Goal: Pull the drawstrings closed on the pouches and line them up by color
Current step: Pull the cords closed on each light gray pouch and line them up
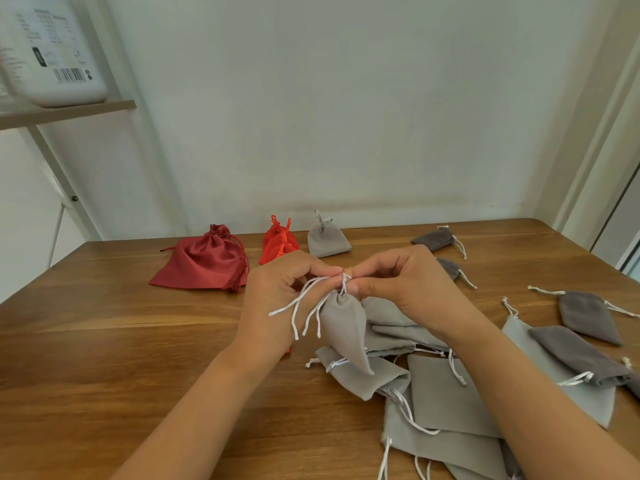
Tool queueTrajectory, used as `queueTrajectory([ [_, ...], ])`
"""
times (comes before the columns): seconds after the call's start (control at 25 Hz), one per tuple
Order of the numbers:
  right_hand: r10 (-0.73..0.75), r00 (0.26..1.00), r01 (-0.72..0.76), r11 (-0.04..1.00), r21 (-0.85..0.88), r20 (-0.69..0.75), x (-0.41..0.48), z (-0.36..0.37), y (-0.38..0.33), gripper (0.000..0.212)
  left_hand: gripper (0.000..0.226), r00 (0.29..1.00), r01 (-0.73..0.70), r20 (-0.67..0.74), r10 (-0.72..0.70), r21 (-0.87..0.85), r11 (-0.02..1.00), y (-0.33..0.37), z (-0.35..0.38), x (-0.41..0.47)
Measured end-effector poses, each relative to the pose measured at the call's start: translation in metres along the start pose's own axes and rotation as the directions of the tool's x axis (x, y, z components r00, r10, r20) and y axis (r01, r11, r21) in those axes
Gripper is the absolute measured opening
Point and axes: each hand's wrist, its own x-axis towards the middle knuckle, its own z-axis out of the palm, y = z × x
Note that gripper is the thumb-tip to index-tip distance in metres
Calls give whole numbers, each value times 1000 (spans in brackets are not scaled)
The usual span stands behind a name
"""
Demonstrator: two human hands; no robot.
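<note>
A light grey pouch (344,327) hangs above the table, its mouth cinched tight. My left hand (277,296) and my right hand (408,289) both pinch its white drawstrings (304,306) at the neck, and the loose cord ends dangle over my left hand. At the back stand a dark red satin pouch (204,261), an orange-red pouch (277,242) and a closed light grey pouch (327,239) side by side. A heap of light grey pouches (443,393) lies under my right forearm.
Several dark grey pouches (588,317) lie scattered at the right on the wooden table (121,341). A shelf with a white container (52,53) stands at the upper left. The wall runs close behind the table.
</note>
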Motion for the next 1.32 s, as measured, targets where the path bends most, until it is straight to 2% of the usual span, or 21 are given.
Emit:
queueTrajectory([
  [0.12, -35, 999, 28, 980, -197, -35, 0, -3, -1, 6, 11, 999, 41, 33, -41, 0, 999, 2, 3, -1],
  [0.2, -35, 999, 37, 977, -212, 14, 1, -5, -2, 6, 8, 996, 91, 26, -90, -22, 996, 5, 3, -1],
  [0.32, 52, 988, -24, 982, -189, 145, 1, -8, -1, 14, 7, 992, 126, 22, -126, -8, 992, 6, 2, -1],
  [0.4, 147, 977, -139, 988, -60, 154, 2, -5, 0, 20, 8, 991, 132, 23, -132, 4, 991, 8, 3, -2],
  [0.48, 231, 970, -238, 967, 90, 74, 3, -3, 1, 25, 8, 989, 150, 16, -149, -14, 989, 10, 5, -3],
  [0.56, 338, 941, -326, 910, 258, -4, 4, -3, -1, 29, 10, 991, 135, 10, -135, 15, 991, 10, 6, -4],
  [0.68, 437, 899, -384, 783, 490, 6, 3, -9, -5, 33, 14, 993, 109, 38, -111, 68, 992, 10, 7, -4],
  [0.84, 388, 910, -386, 671, 633, 143, 3, -14, 0, 29, 7, 995, 87, 40, -90, 67, 994, 9, 7, -5],
  [0.96, 292, 942, -330, 699, 635, 168, 2, -17, 3, 24, 10, 995, 96, -20, -95, 67, 993, 5, 3, -2],
  [1.04, 273, 946, -317, 672, 670, 175, 3, -17, 4, 20, 7, 995, 104, -16, -103, 77, 992, 3, 1, -1],
  [1.2, 328, 917, -350, 388, 853, 227, 5, -16, 10, 12, 7, 995, 76, 53, -84, 130, 989, 1, 4, -1],
  [1.24, 333, 914, -346, 350, 870, 230, 6, -15, 12, 16, 7, 995, 82, 47, -89, 135, 987, 1, 4, -1],
  [1.32, 311, 924, -329, 354, 875, 222, 8, -12, 16, 23, 9, 995, 87, 34, -93, 139, 986, -1, 2, 0],
])
